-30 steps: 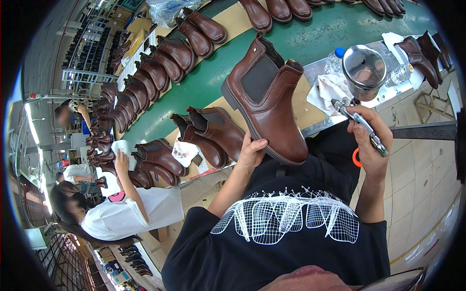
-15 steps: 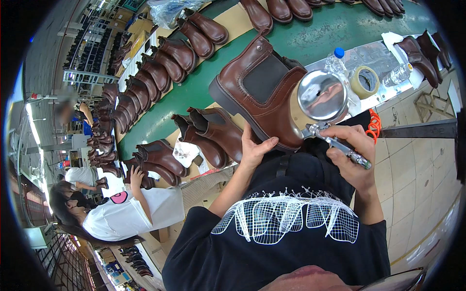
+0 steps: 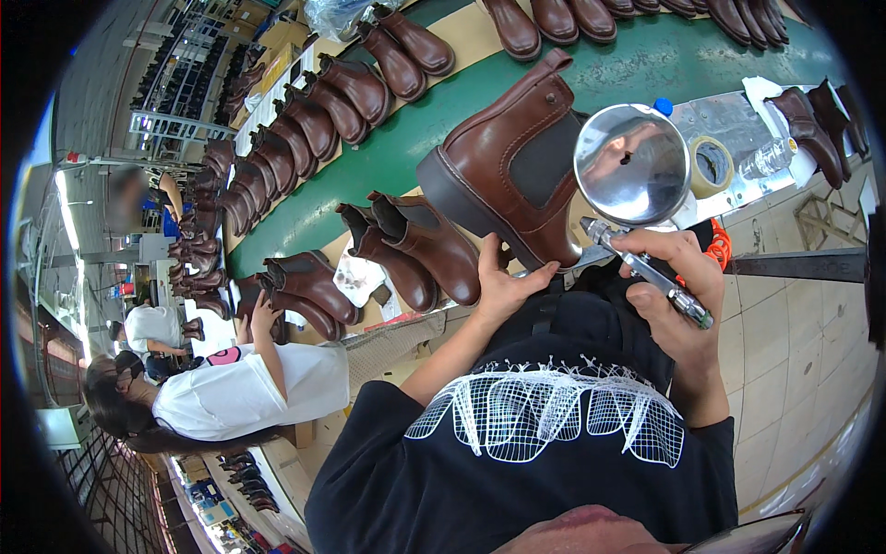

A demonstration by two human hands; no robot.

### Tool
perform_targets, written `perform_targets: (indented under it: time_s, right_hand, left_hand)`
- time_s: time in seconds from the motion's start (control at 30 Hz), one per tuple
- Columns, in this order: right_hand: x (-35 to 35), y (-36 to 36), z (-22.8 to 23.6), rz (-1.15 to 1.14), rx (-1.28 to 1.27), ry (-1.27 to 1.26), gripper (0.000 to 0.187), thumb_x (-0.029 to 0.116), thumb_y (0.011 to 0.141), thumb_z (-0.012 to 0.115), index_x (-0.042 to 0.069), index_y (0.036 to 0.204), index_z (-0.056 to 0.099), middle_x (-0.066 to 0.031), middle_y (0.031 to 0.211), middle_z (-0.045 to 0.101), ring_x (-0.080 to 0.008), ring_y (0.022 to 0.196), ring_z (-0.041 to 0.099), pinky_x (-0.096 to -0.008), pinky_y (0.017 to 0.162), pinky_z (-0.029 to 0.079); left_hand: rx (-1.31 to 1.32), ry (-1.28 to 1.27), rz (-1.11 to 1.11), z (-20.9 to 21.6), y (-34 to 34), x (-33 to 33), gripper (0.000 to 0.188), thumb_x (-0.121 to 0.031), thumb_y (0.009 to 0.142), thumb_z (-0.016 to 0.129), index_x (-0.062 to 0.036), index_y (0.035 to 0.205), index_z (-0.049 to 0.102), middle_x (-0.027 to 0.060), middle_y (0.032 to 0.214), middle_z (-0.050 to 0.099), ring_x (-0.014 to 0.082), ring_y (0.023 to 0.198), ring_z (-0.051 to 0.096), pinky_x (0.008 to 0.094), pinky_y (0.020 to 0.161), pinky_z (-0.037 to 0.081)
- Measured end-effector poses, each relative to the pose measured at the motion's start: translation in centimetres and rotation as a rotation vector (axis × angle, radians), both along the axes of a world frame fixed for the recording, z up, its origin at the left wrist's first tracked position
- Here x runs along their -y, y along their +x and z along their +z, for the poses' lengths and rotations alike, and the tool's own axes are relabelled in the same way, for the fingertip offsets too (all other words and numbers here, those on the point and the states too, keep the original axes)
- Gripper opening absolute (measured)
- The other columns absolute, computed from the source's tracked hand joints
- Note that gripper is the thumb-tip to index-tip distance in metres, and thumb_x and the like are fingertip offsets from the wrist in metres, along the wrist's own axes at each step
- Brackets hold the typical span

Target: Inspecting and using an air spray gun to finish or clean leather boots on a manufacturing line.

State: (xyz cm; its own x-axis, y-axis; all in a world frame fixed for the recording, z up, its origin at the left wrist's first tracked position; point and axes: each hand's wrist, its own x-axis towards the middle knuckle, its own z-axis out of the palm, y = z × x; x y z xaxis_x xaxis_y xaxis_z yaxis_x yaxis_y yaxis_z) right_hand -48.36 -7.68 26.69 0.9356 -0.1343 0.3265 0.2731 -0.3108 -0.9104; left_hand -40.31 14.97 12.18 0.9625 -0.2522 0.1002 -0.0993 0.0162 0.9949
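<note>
Your left hand [image 3: 512, 288] is half closed, thumb and fingers gripping the sole near the toe of a brown boot [image 3: 503, 152], held tilted before you near the green table [image 3: 401, 138]. Your right hand [image 3: 678, 286] is curled round a metal spray gun [image 3: 657, 275], nozzle near the toe.

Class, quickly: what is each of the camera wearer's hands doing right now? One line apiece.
Left hand: holding a brown leather ankle boot with a dark side panel.
Right hand: closed around a silver metal spray gun.
</note>
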Motion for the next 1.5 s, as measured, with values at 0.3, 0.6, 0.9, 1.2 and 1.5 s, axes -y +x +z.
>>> perform_targets:
  time_s: [0.3, 0.6, 0.9, 1.2, 1.5]
  right_hand:
    - [-0.4, 0.6, 0.4, 0.004, 0.029, -0.037, 0.036, 0.027, 0.078, 0.079, 0.007, 0.107, 0.071, -0.0042, 0.101, 0.074, -0.0145, 0.084, 0.067, -0.0290, 0.079, 0.037]
    - [-0.9, 0.8, 0.1, 0.033, 0.039, -0.054, 0.035, 0.027, 0.079, 0.079, 0.007, 0.106, 0.071, -0.0033, 0.102, 0.074, -0.0141, 0.083, 0.067, -0.0298, 0.077, 0.036]
    - [-0.3, 0.8, 0.0, 0.045, 0.037, -0.046, 0.038, 0.028, 0.078, 0.079, 0.007, 0.108, 0.071, -0.0039, 0.103, 0.073, -0.0159, 0.081, 0.065, -0.0297, 0.078, 0.037]
    - [2.8, 1.8, -2.2, -0.151, -0.118, 0.226, 0.029, 0.014, 0.084, 0.071, 0.002, 0.110, 0.069, -0.0067, 0.086, 0.068, -0.0154, 0.078, 0.061, -0.0284, 0.076, 0.046]
    - [4.1, 6.6, -3.0, -0.062, -0.356, 0.389, 0.029, 0.018, 0.092, 0.063, -0.002, 0.112, 0.066, -0.0053, 0.087, 0.066, -0.0097, 0.081, 0.060, -0.0227, 0.073, 0.045]
  left_hand:
    - [0.006, -0.059, 0.024, 1.0, 0.1, 1.5, 0.062, -0.004, 0.068, 0.088, 0.0016, 0.117, 0.050, 0.0085, 0.113, 0.056, 0.0179, 0.099, 0.063, 0.0296, 0.081, 0.055]
    - [0.033, -0.048, 0.057, -0.2, 0.3, 1.0, 0.067, -0.005, 0.070, 0.087, 0.0027, 0.124, 0.048, 0.0096, 0.120, 0.053, 0.0172, 0.100, 0.063, 0.0272, 0.079, 0.056]
    - [-0.103, -0.094, -0.055, -0.2, 1.8, 0.5, 0.084, -0.004, 0.072, 0.086, 0.0053, 0.140, 0.038, 0.0112, 0.122, 0.056, 0.0186, 0.107, 0.061, 0.0308, 0.085, 0.055]
    - [-0.616, -0.658, 0.018, 0.0, 10.5, 2.9, 0.052, -0.034, 0.093, 0.056, -0.0073, 0.137, 0.051, 0.0090, 0.129, 0.062, 0.0231, 0.114, 0.062, 0.0393, 0.099, 0.049]
    - [-0.474, -0.919, -0.009, 0.4, 29.7, 6.2, 0.063, -0.051, 0.089, 0.050, -0.0101, 0.136, 0.052, 0.0094, 0.135, 0.059, 0.0280, 0.121, 0.058, 0.0459, 0.104, 0.046]
